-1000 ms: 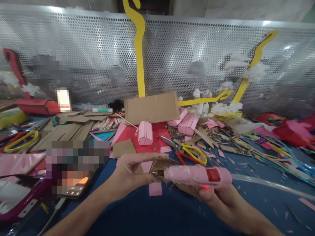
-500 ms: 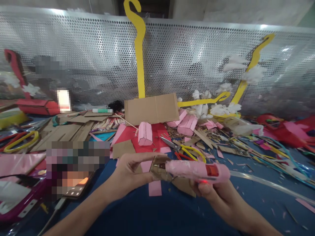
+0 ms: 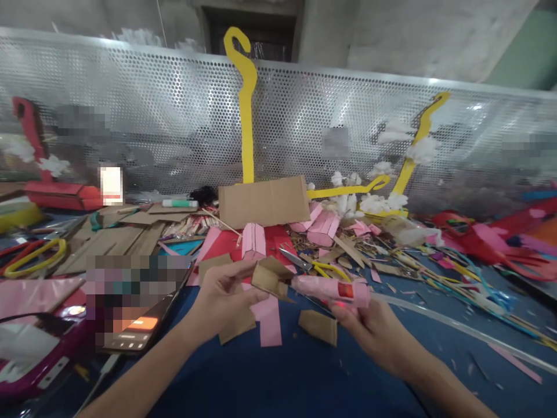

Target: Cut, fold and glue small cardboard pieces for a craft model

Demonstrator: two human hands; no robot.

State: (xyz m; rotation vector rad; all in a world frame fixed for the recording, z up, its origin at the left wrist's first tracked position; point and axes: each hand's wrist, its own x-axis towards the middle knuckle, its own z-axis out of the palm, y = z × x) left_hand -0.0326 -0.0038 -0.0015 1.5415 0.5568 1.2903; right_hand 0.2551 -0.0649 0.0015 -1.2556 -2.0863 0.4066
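A small folded cardboard piece is pinched in my left hand, its open side turned to the right. My right hand grips a pink glue gun, whose tip is beside the cardboard; whether they touch I cannot tell. A red light glows on the gun's underside. Below lie a pink paper strip and a flat cut cardboard piece on the blue table. Scissors with yellow handles lie behind the gun.
A cardboard box with a yellow hook stands behind, near a pink paper box. Cardboard scraps and a phone are at left. Sticks and a clear tube lie at right. A perforated metal panel stands behind.
The folded cardboard has tilted and risen slightly in my left hand. My right hand and the glue gun have shifted left, uncovering more of the cut cardboard. The camera view has tilted up.
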